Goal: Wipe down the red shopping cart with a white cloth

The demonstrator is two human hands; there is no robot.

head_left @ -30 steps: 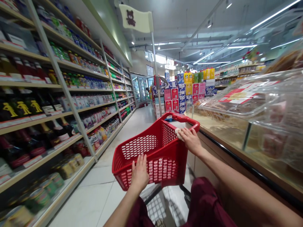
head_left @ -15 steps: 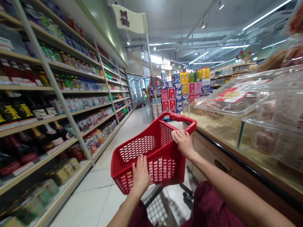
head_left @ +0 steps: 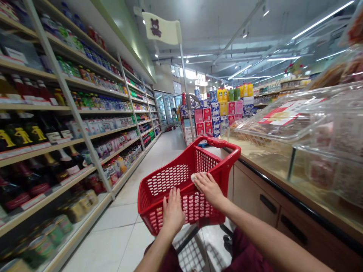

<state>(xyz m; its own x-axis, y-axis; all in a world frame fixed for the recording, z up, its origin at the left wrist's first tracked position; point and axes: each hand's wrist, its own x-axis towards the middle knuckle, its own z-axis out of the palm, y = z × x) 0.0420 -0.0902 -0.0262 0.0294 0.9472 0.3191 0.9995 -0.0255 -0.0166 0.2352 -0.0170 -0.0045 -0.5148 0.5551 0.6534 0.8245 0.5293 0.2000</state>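
Observation:
A red plastic shopping cart (head_left: pixel 184 181) with a perforated basket stands in front of me. My left hand (head_left: pixel 172 213) lies against its near side, fingers stretched up to the rim, with nothing held. Under the fingers of my right hand (head_left: pixel 208 189) is a small white cloth (head_left: pixel 197 176), partly hidden, pressed on the near rim around the middle of the basket. The cart's handle (head_left: pixel 218 142) is free of both hands. No goods show inside the visible part of the basket.
Shelves (head_left: pixel 93 136) of bottles and cans line the left. Along the right runs a wooden counter (head_left: pixel 255 189) with clear plastic food packs (head_left: pixel 283 113). Ahead, stacked boxes (head_left: pixel 204 121) stand by a pole with a bear flag (head_left: pixel 161 28). Light tiles (head_left: pixel 113 230) cover the floor.
My right hand has slid the cloth along the rim, leftward and down, away from the handle end. My left hand keeps its place on the cart. The whole view has shifted slightly.

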